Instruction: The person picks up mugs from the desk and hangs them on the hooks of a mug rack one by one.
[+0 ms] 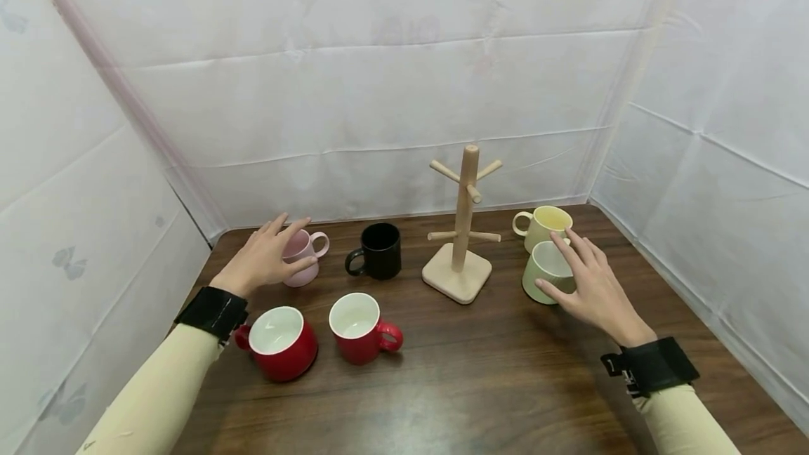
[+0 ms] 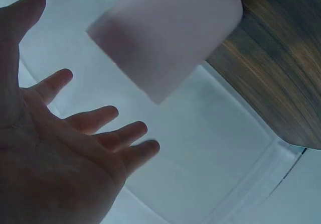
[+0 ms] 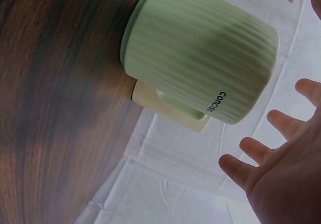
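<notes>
My left hand (image 1: 265, 256) hovers at the pink mug (image 1: 302, 269), fingers spread and partly covering it in the head view. In the left wrist view that pink mug (image 2: 170, 33) stands beyond the spread fingers, with a gap between. Over on the right, my right hand (image 1: 594, 290) reaches toward the green mug (image 1: 540, 276), thumb and fingers apart and overlapping its rim in the head view. The right wrist view shows the ribbed green mug (image 3: 200, 53), marked "concise", apart from the fingertips (image 3: 230, 164). Neither hand holds anything.
A wooden mug tree (image 1: 464, 230) with bare pegs stands mid-table. Left of it are a black mug (image 1: 382, 255) and two red mugs, one wide (image 1: 287, 353) and one narrower (image 1: 360, 343). A yellow mug (image 1: 537, 227) sits behind the green one. White sheeting (image 1: 379, 90) encloses the table.
</notes>
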Demonstrator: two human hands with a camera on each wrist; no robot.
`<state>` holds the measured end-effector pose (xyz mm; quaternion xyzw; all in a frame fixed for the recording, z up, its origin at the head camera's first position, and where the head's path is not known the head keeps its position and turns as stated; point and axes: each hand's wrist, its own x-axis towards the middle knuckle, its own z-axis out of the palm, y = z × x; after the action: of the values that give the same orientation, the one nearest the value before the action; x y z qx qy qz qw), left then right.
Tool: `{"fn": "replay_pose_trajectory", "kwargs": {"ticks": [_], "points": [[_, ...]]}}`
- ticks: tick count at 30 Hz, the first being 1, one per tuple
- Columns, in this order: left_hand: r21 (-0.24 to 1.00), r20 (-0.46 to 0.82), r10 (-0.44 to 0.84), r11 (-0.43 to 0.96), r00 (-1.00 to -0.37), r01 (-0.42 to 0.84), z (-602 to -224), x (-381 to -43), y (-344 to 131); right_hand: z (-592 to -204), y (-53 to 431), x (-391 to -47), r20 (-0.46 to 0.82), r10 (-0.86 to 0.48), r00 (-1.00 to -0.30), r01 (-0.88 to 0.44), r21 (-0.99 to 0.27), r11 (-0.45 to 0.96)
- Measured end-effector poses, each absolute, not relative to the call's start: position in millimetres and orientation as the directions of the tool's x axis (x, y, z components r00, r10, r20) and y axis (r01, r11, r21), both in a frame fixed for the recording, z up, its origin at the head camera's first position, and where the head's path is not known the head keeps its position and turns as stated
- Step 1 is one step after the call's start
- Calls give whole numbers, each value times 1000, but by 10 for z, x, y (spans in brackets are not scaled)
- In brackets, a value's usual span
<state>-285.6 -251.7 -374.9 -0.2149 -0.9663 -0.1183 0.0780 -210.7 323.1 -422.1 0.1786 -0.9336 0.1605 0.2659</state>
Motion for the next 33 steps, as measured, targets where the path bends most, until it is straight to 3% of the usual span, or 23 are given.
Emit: {"fn": "replay_pose_trajectory", "kwargs": {"ticks": [7,33], "points": [[268,110,433,854,-895,446,-3799,-2964,-2524,-4313,3231,-2088,556,-250,-793,-424,-209,881],[244,152,441,851,-885,466,-3903,-3125,-2546,-4344,3260,-2077,562,-247,-789,-426,-211,880]]}}
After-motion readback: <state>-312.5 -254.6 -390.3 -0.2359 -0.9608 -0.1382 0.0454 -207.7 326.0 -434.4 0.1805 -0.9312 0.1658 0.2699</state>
